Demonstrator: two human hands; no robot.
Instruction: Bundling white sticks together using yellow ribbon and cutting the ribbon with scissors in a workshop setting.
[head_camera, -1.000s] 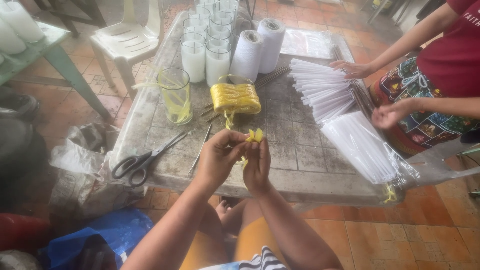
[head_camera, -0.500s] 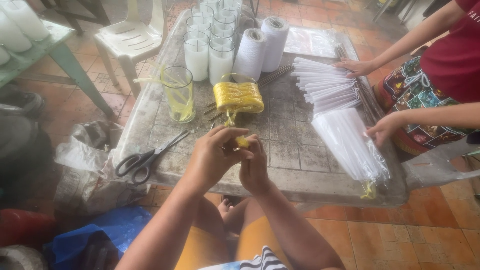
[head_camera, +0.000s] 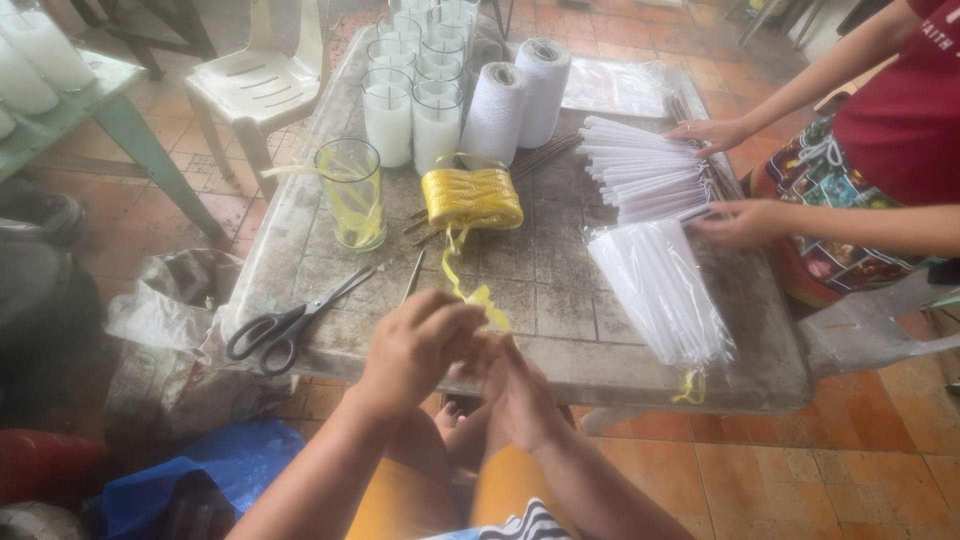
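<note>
**Yellow ribbon pinched at the table's near edge**

My left hand and right hand meet at six o'clock, both pinching the end of a yellow ribbon. The ribbon runs up toward twelve to a flat yellow ribbon coil mid-table. Black scissors lie at nine o'clock from my hands. A clear glass holding yellow strips stands at eleven. White thread cones stand beyond the coil. At two o'clock, a clear bag of white sticks lies under a co-worker's hand.
</note>
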